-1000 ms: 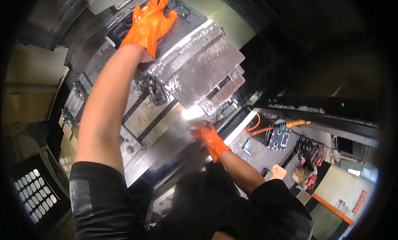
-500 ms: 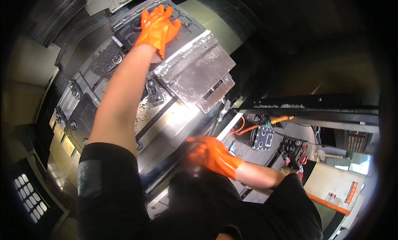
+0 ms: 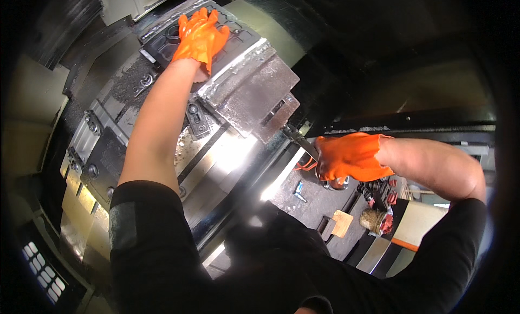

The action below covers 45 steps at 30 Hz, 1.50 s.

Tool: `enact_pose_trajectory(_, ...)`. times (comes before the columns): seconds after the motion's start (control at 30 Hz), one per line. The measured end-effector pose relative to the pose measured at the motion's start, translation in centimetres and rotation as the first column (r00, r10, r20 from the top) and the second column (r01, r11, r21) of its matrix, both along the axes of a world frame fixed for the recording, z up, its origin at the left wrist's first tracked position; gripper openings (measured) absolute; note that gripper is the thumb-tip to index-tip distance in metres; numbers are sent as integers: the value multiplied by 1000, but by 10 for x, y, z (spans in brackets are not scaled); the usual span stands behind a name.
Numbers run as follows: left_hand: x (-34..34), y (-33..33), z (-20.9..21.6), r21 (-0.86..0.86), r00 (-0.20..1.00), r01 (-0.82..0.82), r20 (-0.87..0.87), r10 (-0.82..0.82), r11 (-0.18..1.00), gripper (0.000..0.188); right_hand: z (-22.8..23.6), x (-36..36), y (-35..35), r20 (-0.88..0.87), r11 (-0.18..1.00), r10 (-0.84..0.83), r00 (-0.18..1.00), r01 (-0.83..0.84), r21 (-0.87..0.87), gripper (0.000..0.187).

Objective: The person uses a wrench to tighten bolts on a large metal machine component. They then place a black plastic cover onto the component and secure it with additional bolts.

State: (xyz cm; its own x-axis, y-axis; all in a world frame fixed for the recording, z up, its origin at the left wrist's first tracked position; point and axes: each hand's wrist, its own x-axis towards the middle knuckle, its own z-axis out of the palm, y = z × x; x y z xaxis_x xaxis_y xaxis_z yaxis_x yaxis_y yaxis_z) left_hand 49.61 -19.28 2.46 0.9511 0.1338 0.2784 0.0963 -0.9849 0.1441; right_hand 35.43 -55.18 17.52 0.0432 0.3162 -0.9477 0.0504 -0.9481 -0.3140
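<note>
In an orange glove, my left hand (image 3: 200, 40) lies with fingers apart on the dark upper face of a heavy metal block (image 3: 257, 89). My right hand (image 3: 352, 157), gloved the same way, is wrapped round a dark, bar-like tool (image 3: 302, 141) to the right of the block. The tool's far end reaches close to the block's lower right corner; whether they touch I cannot tell. Most of its grip end is hidden by the glove. A slotted clamp (image 3: 197, 120) sits on the machine table beside the block, below my left wrist.
Dark chips lie around a small ring-ended part (image 3: 144, 83) left of my left forearm. More clamps and bolts (image 3: 92, 123) are fixed farther left. At the right, a bench (image 3: 317, 211) carries a wooden piece (image 3: 342, 223) and a tin (image 3: 374, 221). Dark machine walls surround the table.
My right hand has moved up and right from near my body and now grips the dark tool. My left hand remains on the block; the whole view has shifted slightly.
</note>
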Motion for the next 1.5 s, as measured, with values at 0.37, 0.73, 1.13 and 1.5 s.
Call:
enact_pose_trajectory(0.37,6,-4,-4,17,1000,4,-16,-4,1000,68,53,-89,74,285,645,764,579,-665,-378,15)
enact_pose_trajectory(0.73,-2,13,-12,72,999,-2,35,-1,997,66,22,-23,31,551,569,816,174,-408,-714,20)
enact_pose_trajectory(1.13,1,7,0,62,996,26,-87,-21,998,65,-8,150,-64,616,579,758,215,-657,-483,26)
enact_pose_trajectory(1.5,-1,3,-7,36,1000,4,12,-4,999,64,-328,285,-200,541,784,119,832,-413,463,15)
